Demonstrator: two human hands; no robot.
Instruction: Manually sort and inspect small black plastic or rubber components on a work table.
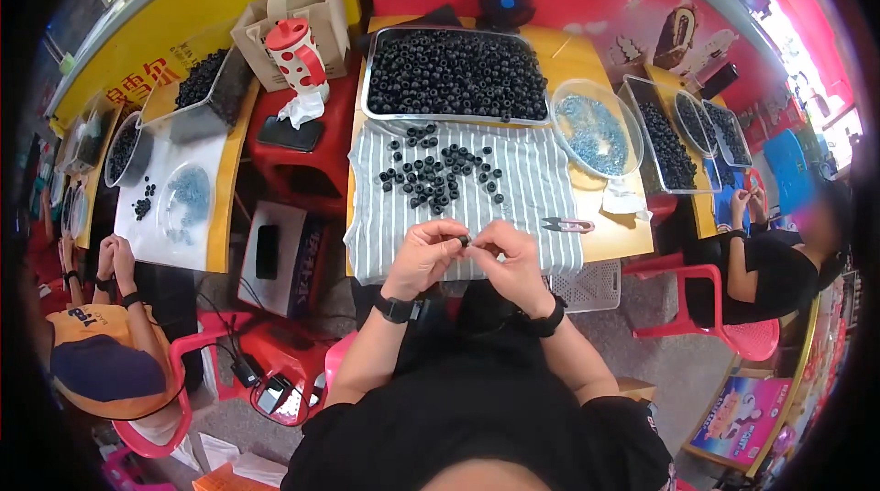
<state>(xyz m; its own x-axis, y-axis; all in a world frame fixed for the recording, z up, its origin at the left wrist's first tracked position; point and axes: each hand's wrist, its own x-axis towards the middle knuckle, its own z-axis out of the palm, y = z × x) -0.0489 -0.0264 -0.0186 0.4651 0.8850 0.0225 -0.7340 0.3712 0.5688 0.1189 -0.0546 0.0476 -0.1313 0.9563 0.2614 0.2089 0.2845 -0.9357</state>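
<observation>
Close together at the near edge of the striped cloth, both my hands are closed in a pinch. My left hand (423, 257) grips a small black ring-like piece (464, 241) between thumb and fingers. My right hand (510, 260) meets it from the other side, its fingertips pressed together; what they hold is too small to make out. Beyond my hands, loose black pieces (438, 181) of the same sort are scattered on the grey striped cloth (536, 184). A pair of thread snips (568, 225) lies to the right of my right hand.
A clear tub (368, 92) heaped with black pieces stands at the back. Right of it is a round clear tray (636, 147) of small bluish pieces. Crumpled tissue (626, 201) lies nearby. A red stool (339, 138) bears a spotted cup (295, 55) and a phone (290, 132). Other people sit at both sides.
</observation>
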